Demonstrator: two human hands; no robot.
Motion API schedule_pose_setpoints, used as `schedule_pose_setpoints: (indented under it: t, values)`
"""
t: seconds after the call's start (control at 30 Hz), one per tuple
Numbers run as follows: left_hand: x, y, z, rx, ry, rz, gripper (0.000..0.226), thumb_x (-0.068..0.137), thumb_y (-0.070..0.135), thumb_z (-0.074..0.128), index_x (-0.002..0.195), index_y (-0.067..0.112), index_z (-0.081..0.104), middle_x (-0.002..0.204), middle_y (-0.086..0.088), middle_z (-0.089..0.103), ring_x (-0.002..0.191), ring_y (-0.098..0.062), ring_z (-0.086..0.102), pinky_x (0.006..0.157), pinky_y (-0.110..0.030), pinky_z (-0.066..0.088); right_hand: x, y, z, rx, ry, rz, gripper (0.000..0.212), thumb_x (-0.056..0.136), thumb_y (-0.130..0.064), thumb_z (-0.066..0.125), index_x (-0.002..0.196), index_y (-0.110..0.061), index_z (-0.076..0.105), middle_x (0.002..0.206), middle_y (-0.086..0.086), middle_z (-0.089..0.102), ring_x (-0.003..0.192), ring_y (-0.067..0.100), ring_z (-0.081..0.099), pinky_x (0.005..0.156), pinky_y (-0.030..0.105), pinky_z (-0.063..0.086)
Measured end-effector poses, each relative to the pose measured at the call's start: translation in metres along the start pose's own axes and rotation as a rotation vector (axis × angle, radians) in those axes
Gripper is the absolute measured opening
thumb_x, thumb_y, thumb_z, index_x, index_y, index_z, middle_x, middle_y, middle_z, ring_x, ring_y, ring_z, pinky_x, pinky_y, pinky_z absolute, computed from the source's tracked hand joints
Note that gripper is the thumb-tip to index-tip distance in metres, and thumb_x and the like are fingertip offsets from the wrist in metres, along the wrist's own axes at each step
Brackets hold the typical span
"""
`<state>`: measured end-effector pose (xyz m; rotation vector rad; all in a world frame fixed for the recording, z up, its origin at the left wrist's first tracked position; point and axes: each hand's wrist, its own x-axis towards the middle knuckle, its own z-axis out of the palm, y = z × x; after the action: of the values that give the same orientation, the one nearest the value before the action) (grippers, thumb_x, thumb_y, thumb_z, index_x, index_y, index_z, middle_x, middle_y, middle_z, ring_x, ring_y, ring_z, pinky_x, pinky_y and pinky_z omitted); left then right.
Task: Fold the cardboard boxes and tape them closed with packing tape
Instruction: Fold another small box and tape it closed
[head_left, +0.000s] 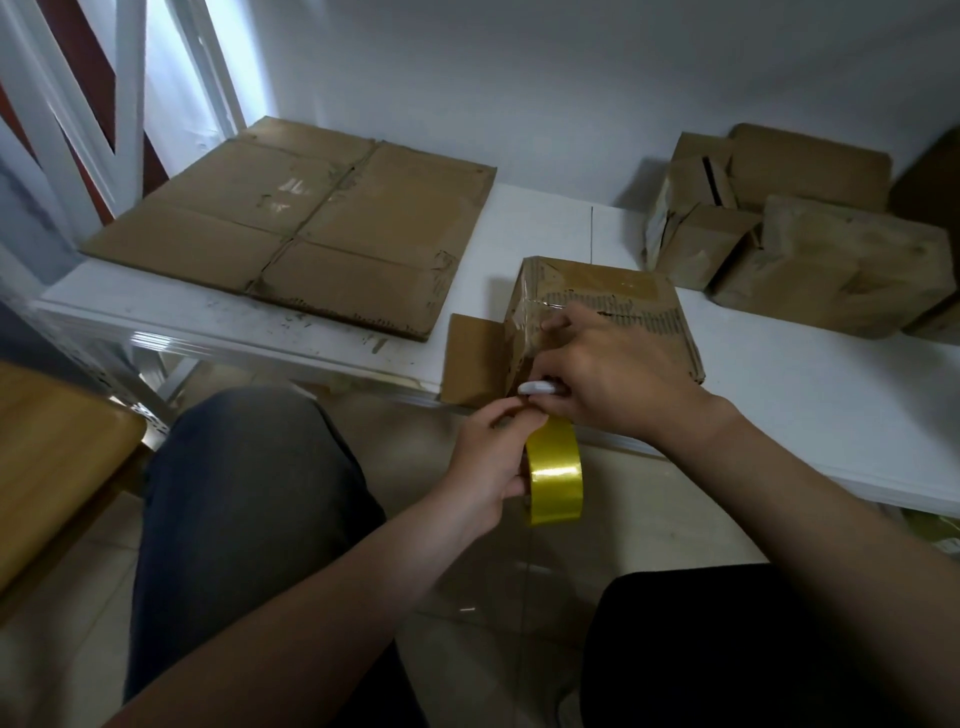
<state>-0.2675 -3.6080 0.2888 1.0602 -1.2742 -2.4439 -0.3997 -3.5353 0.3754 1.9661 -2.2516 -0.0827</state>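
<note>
A person's left hand grips the tape roll just below the box; the right hand, touching the box, pinches a white tool.

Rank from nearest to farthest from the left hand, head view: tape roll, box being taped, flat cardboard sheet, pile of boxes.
1. tape roll, gripped in the left hand.
2. box being taped, just beyond, at the table edge.
3. flat cardboard sheet, back left.
4. pile of boxes, back right.
</note>
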Motion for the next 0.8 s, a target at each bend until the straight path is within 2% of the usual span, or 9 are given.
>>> schedule_pose_setpoints:
  t: [0.07, 0.2, 0.27, 0.33, 0.43, 0.53, 0.57, 0.67, 0.8]
  values:
    - [0.001, 0.001, 0.0, -0.001, -0.012, -0.002, 0.033, 0.095, 0.025, 0.069, 0.127, 0.022, 0.064, 0.119, -0.012, 0.07, 0.102, -0.03, 0.072, 0.071, -0.038, 0.062, 0.005, -0.004, -0.003, -0.068, -0.021, -0.008, 0.034, 0.095, -0.055, 0.05, 0.092, -0.028, 0.071, 0.099, -0.004, 0.067, 0.131, 0.016, 0.043, 0.059, 0.03, 0.036]
    - [0.002, 0.003, 0.0, 0.015, -0.019, -0.004, 0.034, 0.093, 0.026, 0.072, 0.127, 0.023, 0.065, 0.118, -0.01, 0.071, 0.103, -0.029, 0.072, 0.078, -0.043, 0.063, 0.014, -0.008, -0.007, -0.156, -0.059, -0.012, 0.032, 0.095, -0.055, 0.053, 0.097, -0.028, 0.071, 0.104, -0.002, 0.063, 0.122, 0.014, 0.042, 0.051, 0.026, 0.019]
    - [0.002, 0.004, 0.0, 0.029, -0.02, 0.005, 0.027, 0.093, 0.025, 0.072, 0.12, 0.024, 0.068, 0.117, -0.011, 0.071, 0.102, -0.029, 0.072, 0.079, -0.044, 0.063, 0.015, -0.005, -0.009, -0.099, -0.07, -0.02, 0.03, 0.094, -0.054, 0.056, 0.093, -0.027, 0.071, 0.104, -0.001, 0.062, 0.122, 0.014, 0.042, 0.052, 0.025, 0.026]
    - [0.002, 0.006, 0.0, 0.042, -0.018, 0.011, 0.02, 0.093, 0.025, 0.072, 0.113, 0.025, 0.071, 0.116, -0.011, 0.071, 0.102, -0.029, 0.072, 0.078, -0.043, 0.063, 0.012, 0.004, -0.013, 0.03, -0.102, -0.045, 0.025, 0.092, -0.049, 0.062, 0.084, -0.026, 0.068, 0.107, 0.0, 0.063, 0.127, 0.014, 0.043, 0.063, 0.028, 0.039]
    - [0.002, 0.007, -0.005, 0.073, -0.015, 0.023, 0.012, 0.094, 0.027, 0.072, 0.106, 0.027, 0.075, 0.116, -0.009, 0.07, 0.102, -0.029, 0.071, 0.076, -0.041, 0.063, -0.001, 0.028, -0.017, 0.246, -0.195, -0.02, 0.016, 0.086, -0.037, 0.072, 0.08, -0.023, 0.069, 0.133, 0.0, 0.061, 0.139, 0.008, 0.039, 0.081, 0.029, 0.042]
    - [0.003, 0.008, -0.008, 0.075, -0.003, 0.021, 0.012, 0.094, 0.027, 0.071, 0.105, 0.03, 0.075, 0.119, -0.007, 0.068, 0.104, -0.028, 0.069, 0.078, -0.042, 0.063, -0.018, 0.047, -0.007, 0.387, -0.182, 0.022, 0.016, 0.077, -0.039, 0.069, 0.075, -0.024, 0.068, 0.151, -0.002, 0.051, 0.139, 0.014, 0.048, 0.087, 0.043, 0.053]
    - [0.003, 0.008, -0.009, 0.078, -0.001, 0.022, 0.012, 0.094, 0.028, 0.072, 0.105, 0.03, 0.075, 0.119, -0.007, 0.067, 0.105, -0.029, 0.069, 0.078, -0.042, 0.063, -0.023, 0.048, -0.002, 0.433, -0.152, 0.025, 0.018, 0.075, -0.042, 0.067, 0.074, -0.024, 0.067, 0.151, -0.002, 0.051, 0.138, 0.015, 0.049, 0.086, 0.044, 0.054]
    - [0.001, 0.007, -0.007, 0.08, -0.005, 0.006, 0.014, 0.094, 0.028, 0.071, 0.107, 0.029, 0.074, 0.119, -0.007, 0.067, 0.105, -0.029, 0.069, 0.077, -0.042, 0.063, -0.033, 0.045, 0.008, 0.543, -0.079, 0.032, 0.013, 0.079, -0.035, 0.075, 0.077, -0.023, 0.07, 0.132, 0.005, 0.067, 0.146, -0.004, 0.029, 0.089, 0.043, 0.054]
    - [0.0, 0.007, -0.005, 0.067, -0.007, -0.008, 0.016, 0.094, 0.028, 0.072, 0.11, 0.029, 0.073, 0.119, -0.008, 0.067, 0.104, -0.029, 0.07, 0.073, -0.04, 0.063, -0.035, 0.033, 0.009, 0.539, 0.055, 0.057, 0.02, 0.084, -0.045, 0.071, 0.089, -0.026, 0.074, 0.117, -0.001, 0.074, 0.145, -0.004, 0.031, 0.092, 0.042, 0.054]
